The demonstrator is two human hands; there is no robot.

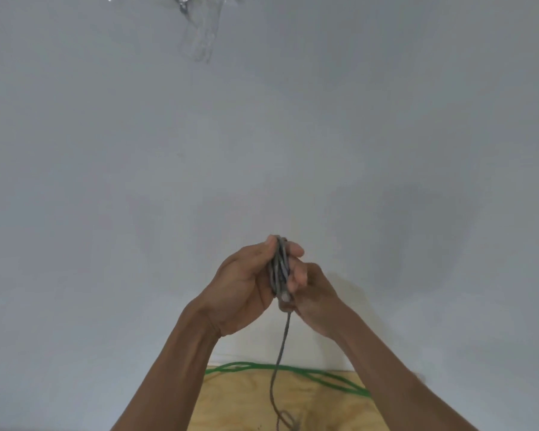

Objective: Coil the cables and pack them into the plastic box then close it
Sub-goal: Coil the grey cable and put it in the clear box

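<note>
— Grey braided cable [280,269], wound into a tight upright bundle, sits pressed between both hands above the pale grey-white table [106,181], low in the middle of the view.

— How do the hands hold it?

— Left hand [241,284] has fingers curled round the bundle's left side, thumb tip at the top. Right hand [308,287] pinches the right side with bent fingers. Both are clamped on the coil. A loose tail of the same cable hangs straight down from the bundle, past the table's near edge, and ends in a slack loop over the light plywood floor [246,405].

— Any room around it?

— The table spreads wide on the left, on the right and far ahead of the hands. Its near edge runs just below the wrists.

— The box?

— A clear plastic box [199,32] stands far off at the top edge of the view, well apart from the hands. It is blurred and cut off by the frame; whether anything lies in it, or whether it is open, I cannot tell.

— What else?

— A thin green cable [324,376] lies along the floor right by the table's edge, crossing behind the hanging grey tail.
</note>
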